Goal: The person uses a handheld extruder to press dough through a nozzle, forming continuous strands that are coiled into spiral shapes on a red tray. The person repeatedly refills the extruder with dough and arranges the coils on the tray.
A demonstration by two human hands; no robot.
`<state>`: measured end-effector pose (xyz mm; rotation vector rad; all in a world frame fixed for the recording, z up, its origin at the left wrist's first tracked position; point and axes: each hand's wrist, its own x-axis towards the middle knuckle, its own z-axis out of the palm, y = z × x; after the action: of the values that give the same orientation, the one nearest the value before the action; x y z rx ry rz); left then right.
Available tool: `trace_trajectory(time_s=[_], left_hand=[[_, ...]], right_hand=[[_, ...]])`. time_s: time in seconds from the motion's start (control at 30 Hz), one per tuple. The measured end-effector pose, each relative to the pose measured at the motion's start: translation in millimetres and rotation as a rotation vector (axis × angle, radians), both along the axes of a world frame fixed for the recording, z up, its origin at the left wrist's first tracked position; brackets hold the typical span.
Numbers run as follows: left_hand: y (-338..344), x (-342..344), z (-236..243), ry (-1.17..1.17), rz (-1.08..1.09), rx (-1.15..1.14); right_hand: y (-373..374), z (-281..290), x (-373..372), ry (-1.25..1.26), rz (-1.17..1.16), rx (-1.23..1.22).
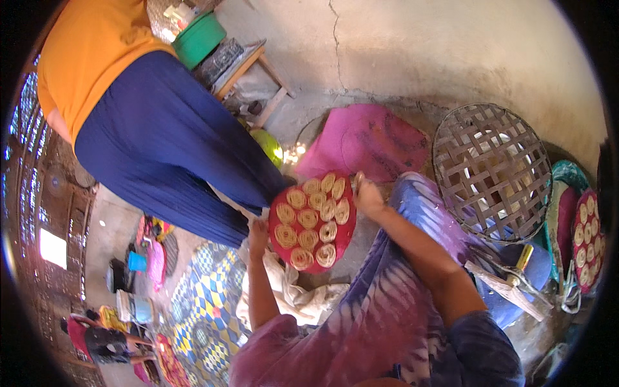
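Observation:
In front of me is a round, red-covered tray [327,191] with several pale spiral coils [307,220] spread over its top; they look like coiled dough. My left hand [259,237] is closed on the tray's left edge. Opposite it, my right hand [367,197] grips the right edge, with part of its fingers hidden. The tray tilts so that its coils face up toward me. Below the tray, a whitish cloth [284,290] lies bunched beside my patterned garment.
A person in blue trousers [167,129] stands close at the left. Toward the wall lies a pink cloth [367,142]. On the right are a woven basket lid [461,171], a blue container [506,303] with wooden sticks, and another red tray of coils [587,242].

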<state>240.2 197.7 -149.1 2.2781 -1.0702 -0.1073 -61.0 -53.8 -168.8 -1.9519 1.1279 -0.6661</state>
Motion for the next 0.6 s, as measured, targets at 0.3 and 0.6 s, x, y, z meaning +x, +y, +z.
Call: trace_trajectory(time_s=[0.3, 0.6], left_hand=[[81.2, 38.1, -192.3, -0.046, 0.276, -0.015], [-142.1, -68.2, -149.8, -0.316, -0.182, -0.060]], right_hand=[[39.6, -67.3, -14.3, 0.202, 0.320, -0.147], [101.6, 99.4, -198.7, -0.167, 0.298, -0.071]])
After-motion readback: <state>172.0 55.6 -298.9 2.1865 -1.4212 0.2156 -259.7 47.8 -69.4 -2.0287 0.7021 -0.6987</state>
